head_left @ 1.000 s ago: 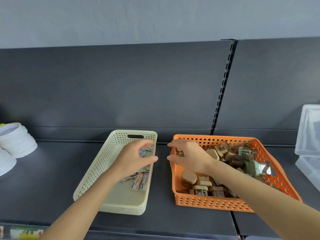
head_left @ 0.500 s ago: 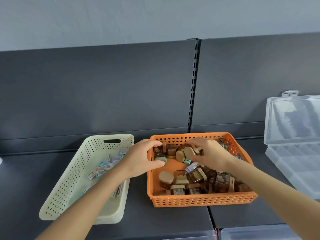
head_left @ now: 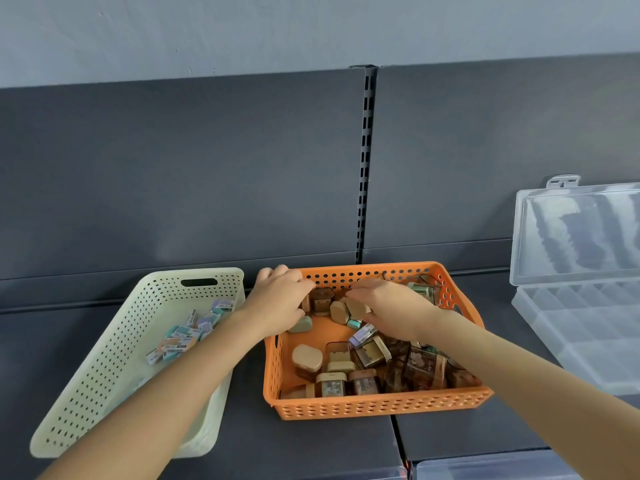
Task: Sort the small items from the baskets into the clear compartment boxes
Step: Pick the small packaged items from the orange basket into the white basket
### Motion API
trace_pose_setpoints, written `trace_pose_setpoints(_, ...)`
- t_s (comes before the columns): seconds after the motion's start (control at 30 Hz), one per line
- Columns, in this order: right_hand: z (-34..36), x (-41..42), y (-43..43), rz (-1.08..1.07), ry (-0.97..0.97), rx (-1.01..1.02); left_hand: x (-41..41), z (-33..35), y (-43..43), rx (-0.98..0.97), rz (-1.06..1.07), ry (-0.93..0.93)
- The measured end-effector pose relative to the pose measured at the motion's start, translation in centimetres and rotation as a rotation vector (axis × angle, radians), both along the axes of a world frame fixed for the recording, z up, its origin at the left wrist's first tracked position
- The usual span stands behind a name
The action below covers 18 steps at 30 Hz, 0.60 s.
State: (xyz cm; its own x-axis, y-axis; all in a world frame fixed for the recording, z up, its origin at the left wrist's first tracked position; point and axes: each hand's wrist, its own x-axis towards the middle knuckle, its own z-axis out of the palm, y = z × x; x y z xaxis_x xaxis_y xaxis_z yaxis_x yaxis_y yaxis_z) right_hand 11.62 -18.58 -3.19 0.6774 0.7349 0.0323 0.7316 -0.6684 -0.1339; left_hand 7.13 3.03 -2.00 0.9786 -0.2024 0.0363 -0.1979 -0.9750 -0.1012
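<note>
An orange basket (head_left: 381,408) in the middle of the dark shelf holds several small brown and beige cased items (head_left: 306,356). To its left, a cream basket (head_left: 114,355) lies tilted, with several small pastel items (head_left: 180,341) inside. At the right stands a clear compartment box (head_left: 581,337), its lid (head_left: 575,230) raised. My left hand (head_left: 277,301) grips the orange basket's back left corner, with the fingers over the rim. Deep in that basket, my right hand (head_left: 391,308) has its fingertips closed on a beige item (head_left: 358,309).
A dark back panel with a slotted upright (head_left: 363,168) rises behind the baskets. Another clear box (head_left: 502,465) shows at the bottom right, below the shelf's front edge. Bare dark shelf surface (head_left: 52,341) lies left of the cream basket.
The view has shifted right and closer, bringing the clear box into sight. My left hand went from the cream basket to the orange basket's corner. My right hand reached deeper among the items.
</note>
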Motion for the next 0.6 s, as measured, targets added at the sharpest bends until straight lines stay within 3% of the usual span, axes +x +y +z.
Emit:
trace_pose_setpoints(0.17,-0.53,0.34,-0.12,0.087,-0.072,-0.081,0.01,0.28,0.36,-0.033,0.008,0.03)
trace_pose_setpoints(0.47,-0.96,0.79,-0.27,0.183,-0.151,-0.138,0.27,0.03,0.42,-0.148,0.086,-0.095)
trace_pose_setpoints(0.6,-0.64,0.92,-0.23,0.099,-0.007,0.022,0.45,0.19,0.37,-0.18,0.093,-0.1)
